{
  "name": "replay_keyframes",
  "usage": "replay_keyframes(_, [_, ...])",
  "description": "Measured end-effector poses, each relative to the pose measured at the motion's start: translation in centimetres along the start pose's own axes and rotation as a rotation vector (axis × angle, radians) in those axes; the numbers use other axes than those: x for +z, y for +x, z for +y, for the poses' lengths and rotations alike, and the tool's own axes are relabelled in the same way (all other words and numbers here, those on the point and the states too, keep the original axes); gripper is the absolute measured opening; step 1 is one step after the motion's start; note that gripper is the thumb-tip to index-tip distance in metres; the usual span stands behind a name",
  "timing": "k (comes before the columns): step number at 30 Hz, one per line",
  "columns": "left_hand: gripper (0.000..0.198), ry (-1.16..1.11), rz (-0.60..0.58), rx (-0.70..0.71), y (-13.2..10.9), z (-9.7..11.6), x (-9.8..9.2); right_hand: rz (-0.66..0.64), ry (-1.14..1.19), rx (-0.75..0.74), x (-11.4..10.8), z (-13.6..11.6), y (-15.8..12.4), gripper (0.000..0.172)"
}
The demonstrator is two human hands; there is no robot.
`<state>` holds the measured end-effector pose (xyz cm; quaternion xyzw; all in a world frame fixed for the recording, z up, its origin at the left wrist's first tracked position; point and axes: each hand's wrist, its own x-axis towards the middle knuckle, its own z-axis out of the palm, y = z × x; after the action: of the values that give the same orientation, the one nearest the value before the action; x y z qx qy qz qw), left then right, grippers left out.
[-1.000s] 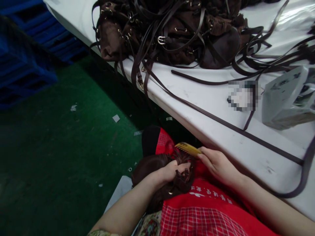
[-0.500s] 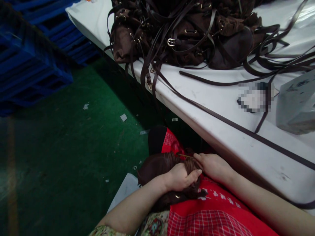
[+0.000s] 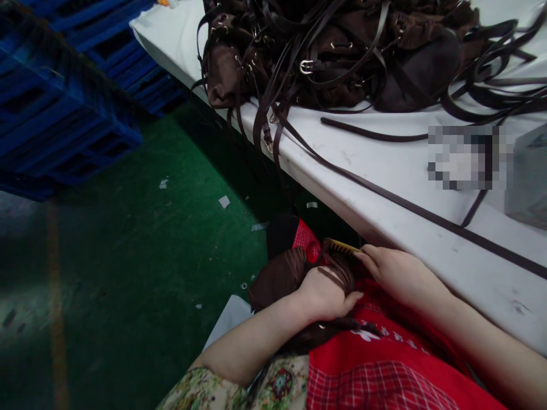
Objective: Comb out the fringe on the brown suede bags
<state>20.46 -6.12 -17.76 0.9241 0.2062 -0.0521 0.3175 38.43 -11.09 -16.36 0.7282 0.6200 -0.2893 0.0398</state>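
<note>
In my lap lies a dark brown bag [image 3: 277,280] with gathered, pleated material. My left hand [image 3: 323,293] is closed around its bunched part, thumb stretched out to the right; the fingertips are partly hidden. My right hand [image 3: 387,269] pinches the end of a yellowish comb [image 3: 342,246], whose dark gaps between teeth show. The comb lies just beyond my left hand, its far end at dark brown strands or strips near the bag. A small gold-coloured metal piece shows on the dark material below my left wrist.
A white table [image 3: 371,219] runs along my right, bearing a heap of brown bags [image 3: 342,62] with straps and buckles. One long strap [image 3: 410,208] lies along its edge. Blue pallets [image 3: 64,114] are stacked at left on the green floor [image 3: 179,245], which has paper scraps.
My right hand has moved slightly up and away from my left, and the comb has turned so its teeth show. My left hand keeps its hold on the bag. The view has shifted slightly.
</note>
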Motion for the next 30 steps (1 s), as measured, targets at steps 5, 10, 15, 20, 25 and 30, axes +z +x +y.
replay_keyframes(5, [0.038,-0.068,0.081,-0.003,-0.7,0.4,0.0,-0.112,0.149,-0.025,-0.4,0.5,0.3,0.044])
replay_keyframes(10, [0.023,-0.187,0.792,-0.173,-3.1,-0.4,-1.6,-0.176,0.313,-0.066,-1.0,2.1,-0.6,0.045])
replay_keyframes(15, [0.028,-0.038,0.574,-0.433,-4.1,-2.3,-2.5,-0.108,0.624,-0.007,-2.3,3.2,-1.9,0.049])
replay_keyframes(20, [0.019,-0.078,0.142,-0.449,-4.1,-4.1,-3.8,0.048,1.043,0.091,-3.5,0.8,-2.3,0.052])
replay_keyframes(25, [0.015,-0.335,0.025,-0.355,-3.7,-6.3,-6.4,-0.098,1.203,-0.232,-1.7,-3.9,1.5,0.035])
replay_keyframes(30, [0.023,-0.913,0.308,-0.396,-3.6,-9.9,-7.4,-0.330,1.347,-0.130,1.8,-6.2,5.9,0.028])
